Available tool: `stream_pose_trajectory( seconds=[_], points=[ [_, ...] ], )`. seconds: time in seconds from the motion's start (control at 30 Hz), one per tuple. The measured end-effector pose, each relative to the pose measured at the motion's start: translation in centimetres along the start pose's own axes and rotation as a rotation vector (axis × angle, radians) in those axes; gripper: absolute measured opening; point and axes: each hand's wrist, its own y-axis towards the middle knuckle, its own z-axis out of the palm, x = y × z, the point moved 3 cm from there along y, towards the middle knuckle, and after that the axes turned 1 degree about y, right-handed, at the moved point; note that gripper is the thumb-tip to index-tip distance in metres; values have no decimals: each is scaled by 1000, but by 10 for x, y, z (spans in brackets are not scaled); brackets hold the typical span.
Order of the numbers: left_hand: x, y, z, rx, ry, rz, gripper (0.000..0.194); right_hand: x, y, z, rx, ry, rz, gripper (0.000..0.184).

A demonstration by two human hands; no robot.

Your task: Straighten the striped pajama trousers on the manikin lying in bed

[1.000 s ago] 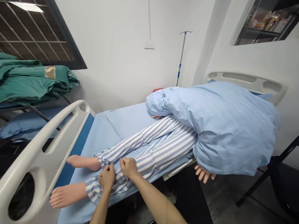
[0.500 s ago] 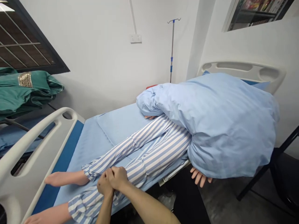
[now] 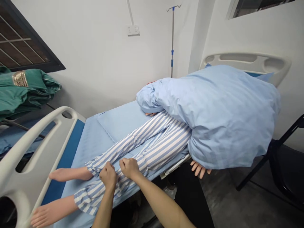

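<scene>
My left hand (image 3: 108,174) and my right hand (image 3: 129,167) are both closed into fists, a small gap between them. They are over the nearer lower leg of a mannequin in blue-and-white striped trousers (image 3: 163,148). No object shows in either fist, and I cannot tell whether their undersides touch the cloth. The mannequin lies on a bed with a light blue sheet (image 3: 121,118). Its bare feet are at the left, the nearer foot (image 3: 55,211) closest to me. A bunched light blue quilt (image 3: 228,117) hides its upper body; fingers of a mannequin hand (image 3: 199,168) stick out below.
The pale footboard (image 3: 39,142) rises at the left and the headboard (image 3: 249,60) at the far right. An IV pole (image 3: 172,41) stands behind the bed by the wall. Green folded fabric (image 3: 35,90) lies at the left. A black chair (image 3: 287,167) is at the right.
My hands were pressed together over the lower leg; now they have come apart, the right one shifted to the right. The view has tilted slightly downward.
</scene>
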Motion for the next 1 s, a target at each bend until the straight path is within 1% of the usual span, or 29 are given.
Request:
stream_pose_trajectory(
  seconds=[0.07,0.13,0.2,0.27,0.33,0.4,0.47,0.53,0.6,0.7,0.77,0.83,0.9,1.0],
  points=[
    [-11,-5,-5,-65,-184,24,43,0,0,0,-25,30,3,34],
    [-17,-12,0,-51,-294,27,44,-2,1,1,-53,63,10,35],
    [-16,-20,15,32,-270,20,41,-6,1,2,-93,101,27,37],
    [-11,-27,30,105,-161,29,35,-8,2,2,-123,144,34,40],
    [-6,-31,40,133,-59,65,30,-8,4,1,-127,167,41,41],
    [-2,-31,44,144,-19,74,30,-4,6,-3,-109,146,45,40],
    [0,-30,44,174,-13,75,30,3,10,-11,-101,94,21,38],
    [1,-29,43,204,-9,70,27,11,13,-19,-100,61,-36,37],
    [1,-30,43,207,-25,66,28,13,13,-23,-93,67,-70,38],
    [1,-31,40,157,-119,46,36,4,10,-18,-87,41,1,37],
    [-1,-30,37,153,-205,23,38,-4,7,-11,-90,-4,56,34],
    [-7,-27,32,180,-296,6,40,-10,6,-6,-89,-15,71,34],
    [-18,-23,25,202,-392,17,43,-12,6,-5,-92,26,64,35],
    [-36,-17,19,192,-528,26,43,-15,9,-7,-116,113,60,38]
  ],
)
